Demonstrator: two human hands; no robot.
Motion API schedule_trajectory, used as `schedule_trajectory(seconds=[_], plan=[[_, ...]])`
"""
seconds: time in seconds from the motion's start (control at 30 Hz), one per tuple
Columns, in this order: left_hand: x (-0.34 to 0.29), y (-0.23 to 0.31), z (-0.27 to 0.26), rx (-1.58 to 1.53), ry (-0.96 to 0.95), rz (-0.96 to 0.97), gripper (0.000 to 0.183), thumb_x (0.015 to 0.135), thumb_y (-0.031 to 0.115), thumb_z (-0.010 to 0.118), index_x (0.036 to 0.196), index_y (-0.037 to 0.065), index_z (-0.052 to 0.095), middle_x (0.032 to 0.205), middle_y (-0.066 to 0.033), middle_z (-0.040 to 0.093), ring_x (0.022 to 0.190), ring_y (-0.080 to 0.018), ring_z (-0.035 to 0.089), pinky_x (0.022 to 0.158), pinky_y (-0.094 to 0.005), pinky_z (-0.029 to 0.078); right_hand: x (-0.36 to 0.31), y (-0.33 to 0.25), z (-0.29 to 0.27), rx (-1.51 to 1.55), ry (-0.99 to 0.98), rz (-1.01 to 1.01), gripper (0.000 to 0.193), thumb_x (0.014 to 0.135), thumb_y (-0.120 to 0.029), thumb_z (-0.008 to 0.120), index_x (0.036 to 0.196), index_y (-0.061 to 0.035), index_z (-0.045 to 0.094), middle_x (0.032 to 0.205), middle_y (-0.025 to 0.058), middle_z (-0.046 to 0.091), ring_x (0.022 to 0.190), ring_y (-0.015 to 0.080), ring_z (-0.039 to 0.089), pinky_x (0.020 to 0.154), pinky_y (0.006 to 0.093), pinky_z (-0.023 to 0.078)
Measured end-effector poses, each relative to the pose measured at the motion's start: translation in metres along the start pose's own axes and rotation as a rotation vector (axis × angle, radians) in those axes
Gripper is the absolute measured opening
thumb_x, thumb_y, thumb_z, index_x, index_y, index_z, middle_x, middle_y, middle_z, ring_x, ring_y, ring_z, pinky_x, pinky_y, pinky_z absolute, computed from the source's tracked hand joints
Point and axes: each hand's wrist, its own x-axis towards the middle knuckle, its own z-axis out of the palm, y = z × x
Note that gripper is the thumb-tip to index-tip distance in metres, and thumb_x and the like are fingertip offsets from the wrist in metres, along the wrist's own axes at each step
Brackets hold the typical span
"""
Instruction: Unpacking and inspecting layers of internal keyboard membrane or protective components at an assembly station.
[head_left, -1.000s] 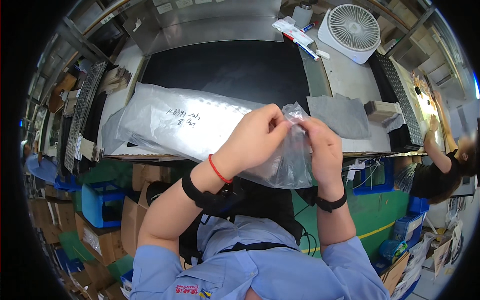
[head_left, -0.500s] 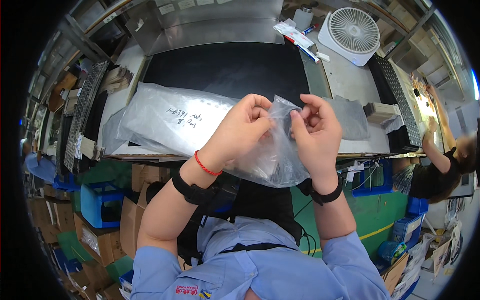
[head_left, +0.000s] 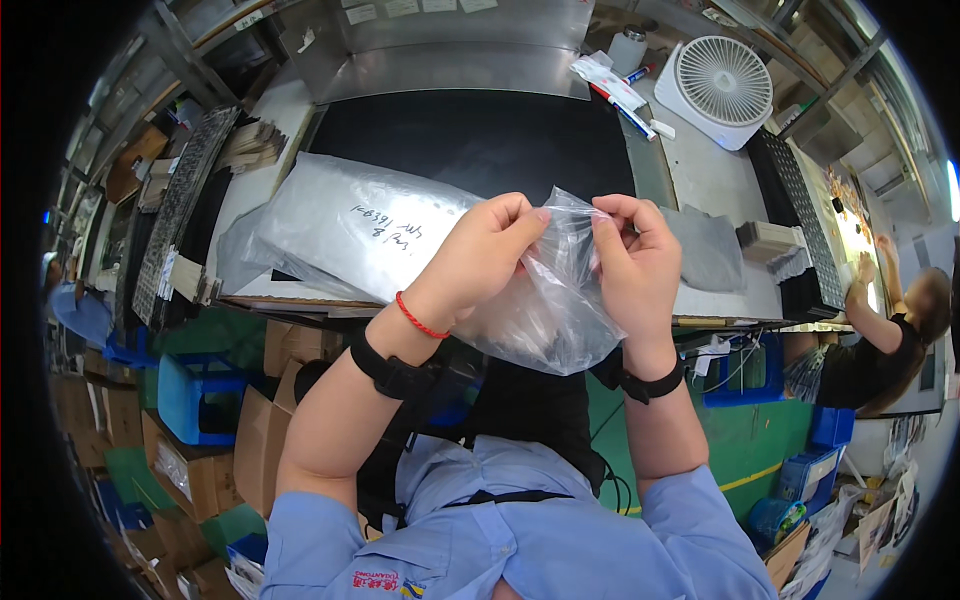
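Between my two hands a clear plastic bag (head_left: pixel 563 300) hangs over the table's front edge. My left hand (head_left: pixel 488 245) pinches its upper edge between thumb and forefinger. The other side of that edge is pinched in my right hand (head_left: pixel 637 258), so the film is drawn taut between them. Something brownish shows dimly through the lower part of the bag, too blurred to name. Beyond my left wrist lies a large clear plastic bag (head_left: pixel 330 215) with black handwriting on it, flat on the table and partly hidden by my forearm.
A black mat (head_left: pixel 470 140) covers the table's middle. At the back right stand a white fan (head_left: pixel 722 85), markers (head_left: pixel 628 112) and a bottle (head_left: pixel 627 47). Grey strips (head_left: pixel 770 242) are stacked at right. Another person (head_left: pixel 880 330) works farther right. Cardboard boxes (head_left: pixel 195 470) and a blue stool (head_left: pixel 200 395) stand lower left.
The bag's upper edge is stretched wider and flatter between my fingers than before. The whole view has shifted slightly, moving the table and fan a little to the right.
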Motion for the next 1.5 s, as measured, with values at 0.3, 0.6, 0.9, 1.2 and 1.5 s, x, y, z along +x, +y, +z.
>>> schedule_trajectory(seconds=[0.3,0.6,0.9,1.2,1.5], plan=[[-0.006,-0.007,0.001,0.115,0.040,0.197,0.018,0.099,0.017,0.050,0.086,0.005,0.056,0.072,0.0043,0.052,0.066,-0.0039,0.045,0.062,-0.0211,0.039,0.001,0.003,0.006,-0.332,-0.077,-0.148,0.018,0.081,-0.005,0.069,0.098,0.0024,0.066,0.076,0.0052,0.056,0.062,0.0108,0.052,0.057,0.0254,0.043],[-0.009,-0.001,0.021,0.160,0.053,0.208,0.017,0.098,0.016,0.050,0.088,0.004,0.055,0.072,0.0027,0.053,0.068,-0.0043,0.047,0.063,-0.0216,0.041,-0.003,-0.005,0.005,-0.382,-0.040,-0.254,0.008,0.083,-0.002,0.062,0.090,0.0022,0.062,0.076,0.0092,0.061,0.063,0.0174,0.056,0.058,0.0284,0.044],[0.002,-0.002,0.021,0.283,0.006,0.235,0.021,0.096,0.015,0.051,0.079,0.003,0.054,0.069,0.0038,0.050,0.065,-0.0037,0.044,0.058,-0.0226,0.039,-0.007,0.003,0.001,-0.252,-0.055,-0.150,0.009,0.090,-0.006,0.059,0.094,0.0016,0.060,0.076,0.0065,0.062,0.068,0.0078,0.054,0.060,0.0247,0.043],[0.006,-0.008,0.021,0.239,0.061,0.286,0.026,0.098,0.017,0.050,0.076,0.003,0.053,0.067,0.0040,0.050,0.063,-0.0034,0.043,0.056,-0.0228,0.038,0.001,0.012,0.007,-0.096,-0.081,-0.119,0.013,0.092,-0.010,0.060,0.094,0.0012,0.066,0.070,0.0061,0.064,0.064,0.0064,0.056,0.059,0.0230,0.045],[0.005,-0.010,0.035,0.519,0.301,0.449,0.026,0.087,0.013,0.057,0.067,-0.001,0.047,0.055,-0.0074,0.044,0.052,-0.0100,0.039,0.047,-0.0301,0.034,-0.002,0.015,0.011,-0.556,0.089,-0.363,0.008,0.088,-0.010,0.063,0.086,-0.0017,0.064,0.067,0.0131,0.061,0.053,0.0251,0.059,0.050,0.0332,0.045]])
